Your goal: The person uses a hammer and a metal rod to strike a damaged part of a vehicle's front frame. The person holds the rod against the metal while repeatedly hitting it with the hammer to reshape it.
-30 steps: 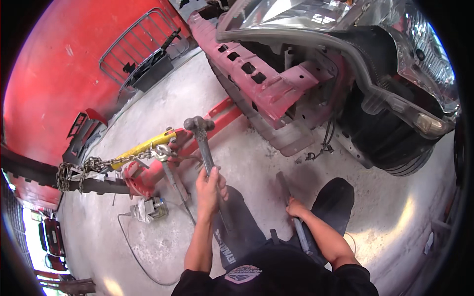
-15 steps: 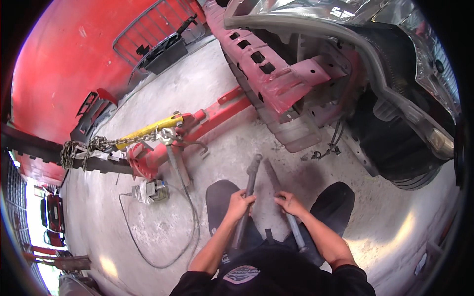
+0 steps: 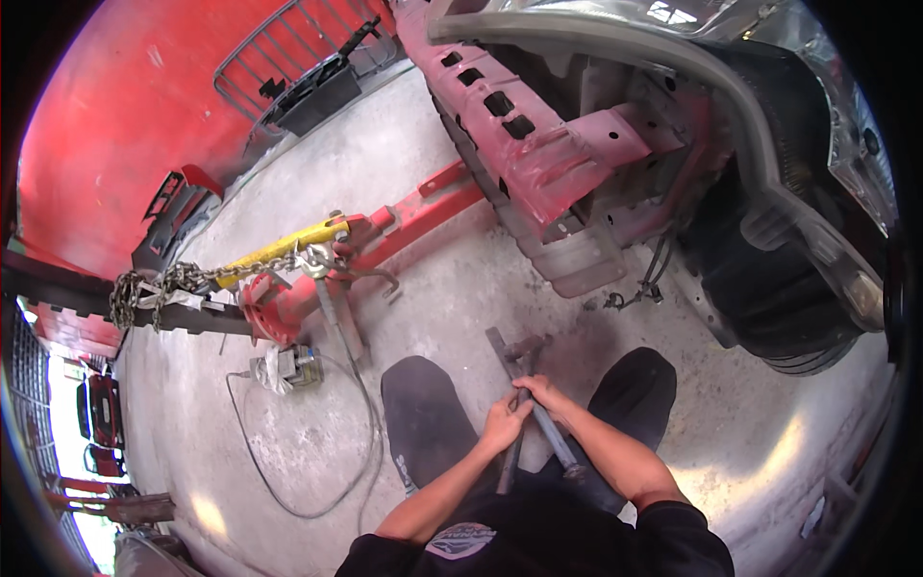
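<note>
And there it is, the stripped car front (image 3: 548, 159) looming on the far right, a red beam (image 3: 409, 223) angling toward it from the left, a yellow cylinder (image 3: 288, 250) along it and a chain (image 3: 178, 279) bunched further left. At the near middle, between the legs (image 3: 423, 389), a grey bar (image 3: 553, 436) slants away beside a hammer (image 3: 511, 460), its head a blur; the right hand (image 3: 544, 393) wraps its fingers around the bar, the left hand (image 3: 505, 423) grips the hammer's handle.
</note>
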A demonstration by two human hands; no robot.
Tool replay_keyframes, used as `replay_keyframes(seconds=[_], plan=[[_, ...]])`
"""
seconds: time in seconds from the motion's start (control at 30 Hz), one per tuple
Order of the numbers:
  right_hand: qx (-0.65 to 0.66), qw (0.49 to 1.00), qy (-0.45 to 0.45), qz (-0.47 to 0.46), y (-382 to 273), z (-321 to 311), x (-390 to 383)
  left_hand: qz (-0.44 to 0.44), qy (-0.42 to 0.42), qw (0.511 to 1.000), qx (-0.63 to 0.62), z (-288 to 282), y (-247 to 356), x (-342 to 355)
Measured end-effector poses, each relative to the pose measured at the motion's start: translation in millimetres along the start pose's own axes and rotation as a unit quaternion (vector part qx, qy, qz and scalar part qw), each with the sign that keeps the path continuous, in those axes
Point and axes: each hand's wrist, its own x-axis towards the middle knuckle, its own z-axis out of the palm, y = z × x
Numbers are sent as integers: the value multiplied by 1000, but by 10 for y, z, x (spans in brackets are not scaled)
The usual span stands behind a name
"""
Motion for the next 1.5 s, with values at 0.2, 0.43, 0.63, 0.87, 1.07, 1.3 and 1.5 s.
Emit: replay_keyframes(seconds=[0.2, 0.43, 0.63, 0.87, 1.07, 1.3, 1.5], plan=[[-4, 999, 3, 48, -278, 98, -79, -173, 3, 967, -189, -181, -170, 45], [-108, 991, 11, 83, -1194, 1016, -1096, -259, -143, 762, -576, -564, 522, -483], [-124, 991, -42, -5, -2421, 2026, -1865, -215, -45, 773, -595, -1359, 1800, -986], [-251, 937, 40, -238, -3986, 2995, -2781, -99, 7, 858, -504, -2304, 3294, -1296], [-128, 983, 131, -32, -4831, 3170, -2942, -59, 92, 914, -390, -3514, 4335, -896], [-201, 934, 294, 15, -4535, 3353, -2574, -22, -73, 987, -141, -4371, 3772, -158], [-106, 902, 409, 86, -4742, 3985, -2316, -29, -205, 978, -13, -4249, 3566, 176]])
